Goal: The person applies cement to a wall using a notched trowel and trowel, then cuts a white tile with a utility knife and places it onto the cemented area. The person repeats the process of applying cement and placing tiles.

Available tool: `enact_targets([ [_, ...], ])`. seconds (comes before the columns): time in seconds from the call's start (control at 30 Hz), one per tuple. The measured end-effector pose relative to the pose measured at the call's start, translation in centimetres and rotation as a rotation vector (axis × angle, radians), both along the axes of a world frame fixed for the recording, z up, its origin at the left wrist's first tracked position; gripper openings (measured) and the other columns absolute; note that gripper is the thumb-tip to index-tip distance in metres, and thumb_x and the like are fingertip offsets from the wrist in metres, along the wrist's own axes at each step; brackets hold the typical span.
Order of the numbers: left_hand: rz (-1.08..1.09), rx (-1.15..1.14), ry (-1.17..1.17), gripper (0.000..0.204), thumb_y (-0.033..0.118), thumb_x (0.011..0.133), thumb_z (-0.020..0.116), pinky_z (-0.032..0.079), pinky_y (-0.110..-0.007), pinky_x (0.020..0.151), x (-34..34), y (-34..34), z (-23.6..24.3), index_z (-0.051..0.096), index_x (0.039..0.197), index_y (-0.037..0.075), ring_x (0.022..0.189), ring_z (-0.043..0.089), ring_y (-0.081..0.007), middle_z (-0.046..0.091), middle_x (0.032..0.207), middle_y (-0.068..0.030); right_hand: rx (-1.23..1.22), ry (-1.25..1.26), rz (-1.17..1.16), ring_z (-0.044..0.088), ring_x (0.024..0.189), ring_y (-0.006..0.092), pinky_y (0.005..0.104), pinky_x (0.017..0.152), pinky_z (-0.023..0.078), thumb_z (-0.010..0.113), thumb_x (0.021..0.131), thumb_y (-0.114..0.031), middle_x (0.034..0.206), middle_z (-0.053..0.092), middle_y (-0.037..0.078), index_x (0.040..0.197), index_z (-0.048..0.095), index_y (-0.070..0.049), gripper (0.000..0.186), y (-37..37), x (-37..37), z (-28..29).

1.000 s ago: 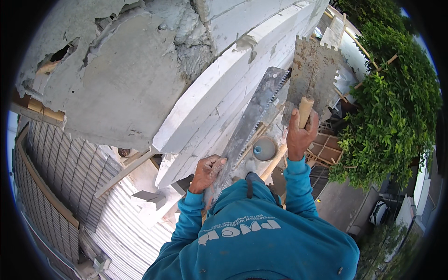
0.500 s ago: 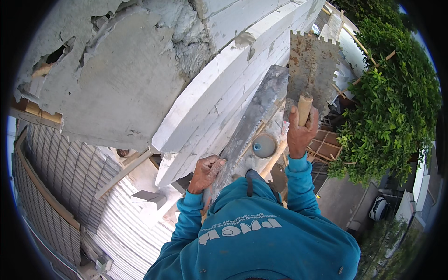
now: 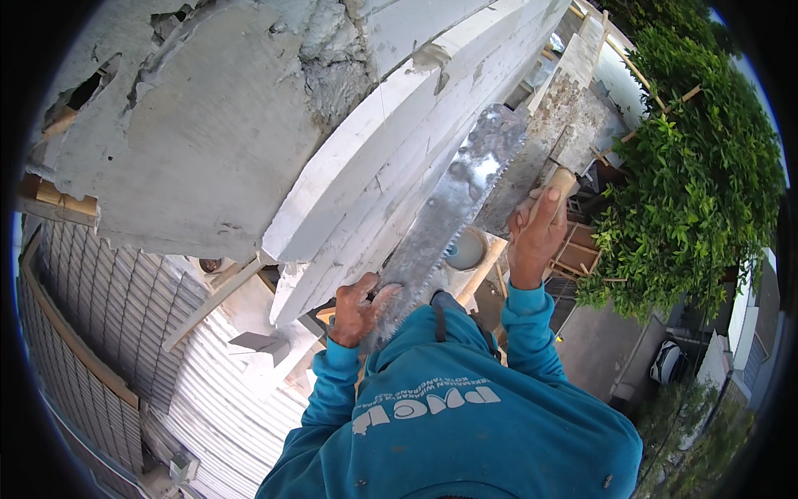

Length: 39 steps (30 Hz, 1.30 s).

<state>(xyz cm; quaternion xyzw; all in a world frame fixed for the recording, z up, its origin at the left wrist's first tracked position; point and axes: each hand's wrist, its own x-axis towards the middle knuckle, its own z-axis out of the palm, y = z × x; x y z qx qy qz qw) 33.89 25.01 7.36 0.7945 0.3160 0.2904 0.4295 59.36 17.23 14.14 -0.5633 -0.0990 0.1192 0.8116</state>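
Grey steel, toothed along its right edge, the saw (image 3: 453, 200) slants from the person's front up and right, between the left hand (image 3: 356, 312) and the right. From my distant seat I read the left thumb and fingers as pinching the blade's plain edge near its lower end, which would keep skin clear of the teeth; I cannot tell how far the grip reaches behind the metal. The low end meets the teal top (image 3: 499, 424) or passes under the hand, and that junction is hidden from me. With the far end free, I judge the hold low so the whole length stands out ahead.

The right hand (image 3: 534, 237) is closed round the wooden handle of the trowel (image 3: 582, 116), plate outward and tilted, its notched rim pointing away from the body. I take that grip as one that keeps the fingers behind the plate and off its rim.

Pale blocks make up the wall (image 3: 366, 166) alongside the saw's left edge; I can't tell whether the tip touches it. Partly behind the blade, a bucket (image 3: 470, 248) sits below, between the two hands, seemingly placed within easy reach.
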Motion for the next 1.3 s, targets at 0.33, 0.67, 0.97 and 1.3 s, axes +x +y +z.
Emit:
enact_targets([
  [0.33,-0.018,-0.037,0.121,0.024,0.014,0.077,0.082,0.049,-0.034,0.061,-1.1,-0.1,-0.6,0.065,0.085,-0.001,0.062,0.062,-0.0327,0.064,0.073,-0.0184,-0.019,0.180,0.115,0.037,0.047,0.0085,0.0224,0.040,0.028,0.051,0.099,-0.050,0.059,0.039,0.000,0.090,0.050,-0.006,0.045,-0.7,-0.3,1.1],
  [0.67,0.015,0.032,0.041,0.026,0.014,0.077,0.082,0.043,-0.035,0.054,-1.7,-0.3,-2.5,0.059,0.078,0.000,0.054,0.048,-0.0286,0.055,0.063,-0.0172,-0.043,0.286,0.211,0.033,0.042,0.0076,0.0212,0.038,0.026,0.050,0.098,-0.052,0.058,0.037,-0.001,0.091,0.049,-0.006,0.046,-1.1,0.0,1.8],
  [0.97,0.059,0.008,0.138,0.023,0.014,0.078,0.081,0.046,-0.033,0.058,-2.4,-0.5,-4.4,0.062,0.083,0.001,0.056,0.054,-0.0261,0.061,0.068,-0.0172,-0.042,0.305,0.255,0.036,0.044,0.0076,0.0205,0.038,0.028,0.053,0.098,-0.049,0.062,0.042,0.000,0.092,0.049,-0.007,0.043,-1.0,0.5,0.2],
  [1.3,0.044,-0.184,0.076,0.025,0.017,0.082,0.079,0.041,-0.030,0.054,-2.6,-0.2,-4.5,0.062,0.078,-0.001,0.055,0.042,-0.0181,0.054,0.063,-0.0124,-0.458,-0.605,-0.022,0.051,0.062,0.0158,0.0339,0.056,0.043,0.063,0.096,-0.034,0.069,0.052,0.007,0.093,0.053,-0.002,0.033,-0.9,-0.5,-2.5],
])
